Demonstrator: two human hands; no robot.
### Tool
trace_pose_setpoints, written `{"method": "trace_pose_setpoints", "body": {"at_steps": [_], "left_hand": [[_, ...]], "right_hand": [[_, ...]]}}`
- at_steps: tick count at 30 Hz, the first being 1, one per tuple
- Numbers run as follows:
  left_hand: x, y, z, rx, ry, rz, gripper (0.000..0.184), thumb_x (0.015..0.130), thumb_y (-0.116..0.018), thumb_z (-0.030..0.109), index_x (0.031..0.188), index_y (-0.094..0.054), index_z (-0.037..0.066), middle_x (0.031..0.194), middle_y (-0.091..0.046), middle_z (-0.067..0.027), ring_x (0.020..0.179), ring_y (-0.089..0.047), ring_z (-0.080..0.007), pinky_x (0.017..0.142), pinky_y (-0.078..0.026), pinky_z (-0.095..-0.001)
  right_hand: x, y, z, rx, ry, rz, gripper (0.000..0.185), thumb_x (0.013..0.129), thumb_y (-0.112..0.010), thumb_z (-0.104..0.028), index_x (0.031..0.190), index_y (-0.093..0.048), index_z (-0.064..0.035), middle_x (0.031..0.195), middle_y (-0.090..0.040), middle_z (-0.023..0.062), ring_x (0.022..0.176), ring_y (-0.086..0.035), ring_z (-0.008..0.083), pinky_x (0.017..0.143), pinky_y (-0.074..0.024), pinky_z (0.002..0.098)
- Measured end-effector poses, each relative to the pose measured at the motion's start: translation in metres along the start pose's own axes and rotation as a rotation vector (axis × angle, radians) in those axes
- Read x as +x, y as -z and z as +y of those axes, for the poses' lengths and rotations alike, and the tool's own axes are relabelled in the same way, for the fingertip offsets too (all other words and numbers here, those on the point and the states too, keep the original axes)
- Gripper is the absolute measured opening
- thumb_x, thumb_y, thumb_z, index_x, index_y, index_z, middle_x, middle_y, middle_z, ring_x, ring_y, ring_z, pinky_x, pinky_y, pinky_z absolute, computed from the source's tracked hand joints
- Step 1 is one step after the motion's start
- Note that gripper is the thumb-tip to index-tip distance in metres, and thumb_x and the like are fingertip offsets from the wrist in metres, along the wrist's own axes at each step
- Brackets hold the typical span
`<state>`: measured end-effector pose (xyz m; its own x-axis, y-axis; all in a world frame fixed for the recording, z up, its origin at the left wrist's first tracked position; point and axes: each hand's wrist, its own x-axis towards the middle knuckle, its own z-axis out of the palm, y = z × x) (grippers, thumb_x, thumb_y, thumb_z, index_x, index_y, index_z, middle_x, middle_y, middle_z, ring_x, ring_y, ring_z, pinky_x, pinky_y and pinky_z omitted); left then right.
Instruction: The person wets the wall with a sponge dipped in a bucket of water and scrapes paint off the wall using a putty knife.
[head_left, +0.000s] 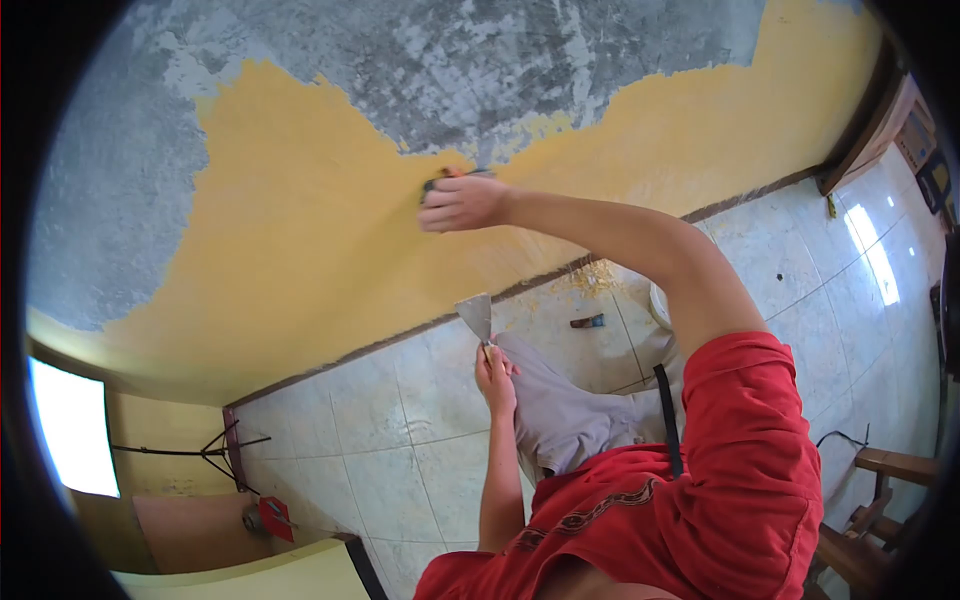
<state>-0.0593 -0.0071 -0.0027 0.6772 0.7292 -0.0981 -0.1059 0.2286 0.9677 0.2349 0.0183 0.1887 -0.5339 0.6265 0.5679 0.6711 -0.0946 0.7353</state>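
My right hand [462, 203] is raised against the yellow painted wall [300, 220], just below the ragged edge of a bare grey patch [450, 80]. Its fingers are wrapped round a small hand tool [450, 174] with orange and dark parts, blurred and mostly hidden, so its exact kind cannot be made out. Lower down, in front of my bent leg, my left hand [494, 378] is closed on the handle of a putty knife [477, 316]. The knife's wide metal blade points up toward the wall and is held apart from it.
Yellow paint flakes [592, 277] lie along the wall's foot. A small dark object [587, 321] lies on the tiled floor [385, 490], near a partly hidden white bucket [659, 305]. A black tripod stand [215, 452] is at left; wooden furniture [865, 545] stands at lower right.
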Motion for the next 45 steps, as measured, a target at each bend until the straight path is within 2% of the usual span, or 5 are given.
{"method": "trace_pose_setpoints", "body": {"at_steps": [9, 15, 26, 33, 45], "left_hand": [[-0.001, -0.009, 0.004, 0.011, 0.023, -0.026, 0.036, 0.102, -0.049, 0.024, 0.128, -0.052, -0.001, 0.073, -0.041, 0.003, 0.057, -0.038, -0.0055, 0.054, -0.044, -0.0248], [-0.003, -0.02, 0.005, -0.036, 0.042, -0.085, 0.036, 0.103, -0.049, 0.024, 0.131, -0.05, 0.001, 0.074, -0.042, 0.0031, 0.058, -0.038, -0.0051, 0.054, -0.044, -0.024], [0.002, -0.042, 0.003, 0.023, 0.004, -0.148, 0.036, 0.102, -0.051, 0.024, 0.13, -0.05, 0.002, 0.074, -0.043, 0.0034, 0.057, -0.038, -0.005, 0.054, -0.043, -0.025], [0.001, -0.027, -0.002, 0.017, 0.008, -0.071, 0.026, 0.101, -0.052, 0.025, 0.118, -0.056, 0.005, 0.068, -0.041, 0.0044, 0.054, -0.038, -0.0055, 0.051, -0.042, -0.025], [-0.001, -0.009, 0.0, -0.039, -0.052, -0.1, 0.032, 0.101, -0.051, 0.02, 0.126, -0.051, 0.001, 0.075, -0.043, 0.0022, 0.059, -0.038, -0.0061, 0.057, -0.041, -0.0247]], "right_hand": [[-0.176, 0.079, 0.121, -0.179, -0.241, -0.08, 0.037, 0.07, -0.067, -0.021, 0.106, -0.06, -0.0239, 0.104, -0.055, -0.0003, 0.095, -0.054, 0.0208, 0.084, -0.0483, 0.0368], [-0.021, 0.071, 0.152, -0.197, -0.395, 0.287, 0.013, 0.089, -0.057, -0.016, 0.099, -0.059, -0.0082, 0.093, -0.055, 0.0087, 0.089, -0.054, 0.0256, 0.08, -0.0454, 0.039], [0.014, 0.002, 0.043, 0.058, 0.007, 0.174, 0.016, 0.082, -0.063, -0.028, 0.092, -0.053, -0.0192, 0.092, -0.049, -0.0049, 0.087, -0.051, 0.0132, 0.081, -0.0434, 0.0268], [-0.218, 0.049, 0.028, -0.162, -0.319, -0.467, 0.028, 0.083, -0.064, -0.027, 0.111, -0.064, -0.0213, 0.098, -0.059, -0.0009, 0.093, -0.057, 0.0172, 0.076, -0.0483, 0.0324], [-0.406, 0.281, 0.063, 0.1, -1.373, -0.535, 0.02, 0.09, -0.062, -0.021, 0.094, -0.053, -0.0032, 0.093, -0.055, 0.0192, 0.089, -0.055, 0.0384, 0.078, -0.0453, 0.0495]]}}
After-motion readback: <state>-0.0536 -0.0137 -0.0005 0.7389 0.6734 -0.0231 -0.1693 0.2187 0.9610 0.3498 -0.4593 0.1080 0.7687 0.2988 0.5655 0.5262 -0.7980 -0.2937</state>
